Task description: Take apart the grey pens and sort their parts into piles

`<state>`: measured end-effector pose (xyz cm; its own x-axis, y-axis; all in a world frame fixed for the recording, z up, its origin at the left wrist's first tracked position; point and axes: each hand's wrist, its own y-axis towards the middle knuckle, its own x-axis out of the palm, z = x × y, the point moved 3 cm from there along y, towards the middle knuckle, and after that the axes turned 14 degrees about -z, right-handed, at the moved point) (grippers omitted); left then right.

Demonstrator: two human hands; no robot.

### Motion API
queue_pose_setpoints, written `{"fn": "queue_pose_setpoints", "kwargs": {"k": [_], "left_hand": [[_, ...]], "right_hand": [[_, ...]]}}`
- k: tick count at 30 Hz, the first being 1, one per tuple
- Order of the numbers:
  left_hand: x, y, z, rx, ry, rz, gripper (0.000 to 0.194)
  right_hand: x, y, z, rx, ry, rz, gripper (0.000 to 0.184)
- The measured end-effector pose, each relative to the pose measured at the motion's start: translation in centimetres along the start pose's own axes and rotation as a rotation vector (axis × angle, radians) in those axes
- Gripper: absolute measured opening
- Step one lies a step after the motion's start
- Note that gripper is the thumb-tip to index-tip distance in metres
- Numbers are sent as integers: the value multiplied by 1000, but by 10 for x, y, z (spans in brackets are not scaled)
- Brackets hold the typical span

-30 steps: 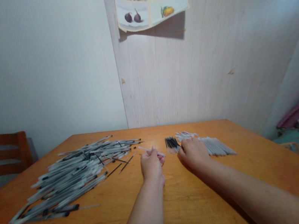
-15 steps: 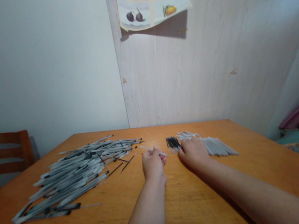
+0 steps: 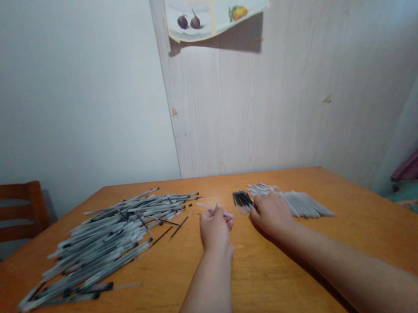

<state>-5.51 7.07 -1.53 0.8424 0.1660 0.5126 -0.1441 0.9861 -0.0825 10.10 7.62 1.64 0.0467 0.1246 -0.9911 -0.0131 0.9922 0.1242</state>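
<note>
The left hand (image 3: 216, 228) pinches a clear tube (image 3: 203, 206) over the middle of the table (image 3: 268, 285); the right hand (image 3: 271, 214) curls beside a row of dark sticks (image 3: 241, 200) toward the far edge, fingertips hidden, so whether it grips anything I cannot tell; loose tubes (image 3: 308, 205) lie nearer the far right corner; a pile of pens (image 3: 106, 239) spreads toward the left edge.
</note>
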Motion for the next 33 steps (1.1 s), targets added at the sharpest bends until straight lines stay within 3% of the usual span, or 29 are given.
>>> {"fn": "queue_pose_setpoints", "kwargs": {"k": [11,18,27,33], "left_hand": [[1,-2,1,-2,-4,-3,27],[2,-3,2,-6,11,-5,26],[5,-5,0,-41,89,-82,22],[10,-9,2,-30,52,-176,22]], "right_hand": [[3,3,0,1,-13,-16,35],[-6,-2,1,8,28,41,30],[-9,-21,-12,-171,462,-2,31],[-10,-34,-20,-259,560,-18,30]]}}
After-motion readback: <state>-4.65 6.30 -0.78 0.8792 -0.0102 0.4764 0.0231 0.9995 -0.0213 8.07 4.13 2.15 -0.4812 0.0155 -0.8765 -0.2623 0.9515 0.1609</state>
